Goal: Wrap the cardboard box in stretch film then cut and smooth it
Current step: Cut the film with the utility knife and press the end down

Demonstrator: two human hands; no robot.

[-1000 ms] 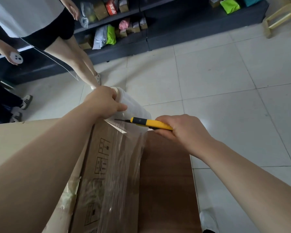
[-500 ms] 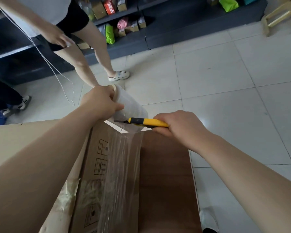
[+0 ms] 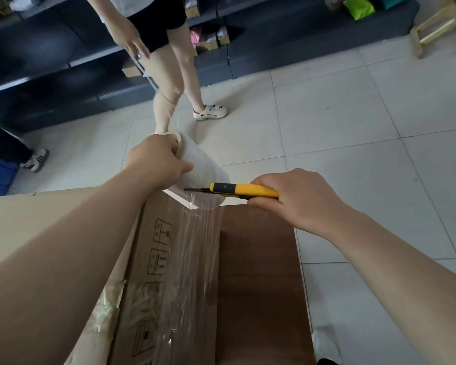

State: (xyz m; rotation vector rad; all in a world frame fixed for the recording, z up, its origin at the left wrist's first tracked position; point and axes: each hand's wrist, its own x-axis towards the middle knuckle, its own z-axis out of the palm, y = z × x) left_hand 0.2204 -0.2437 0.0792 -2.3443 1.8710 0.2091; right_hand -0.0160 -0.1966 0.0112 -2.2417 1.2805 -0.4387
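A tall cardboard box (image 3: 153,248) fills the lower left, its printed side facing right. My left hand (image 3: 156,160) grips the stretch film roll (image 3: 203,171) by its top end, held beyond the box's far corner. A sheet of clear film (image 3: 192,259) runs from the roll down the box's side. My right hand (image 3: 295,198) holds a yellow utility knife (image 3: 237,190), blade pointing left and touching the film just below the roll.
A brown wooden board (image 3: 258,285) lies beside the box on the tiled floor (image 3: 353,159). A person (image 3: 169,83) stands close beyond the roll. Another person's shoe (image 3: 36,160) is at the left. Dark shelves (image 3: 63,83) line the back; a wooden stool (image 3: 442,25) is top right.
The standing person has walked rightward to directly behind the roll. My hands, the roll and the knife have stayed almost in place, blade still at the film.
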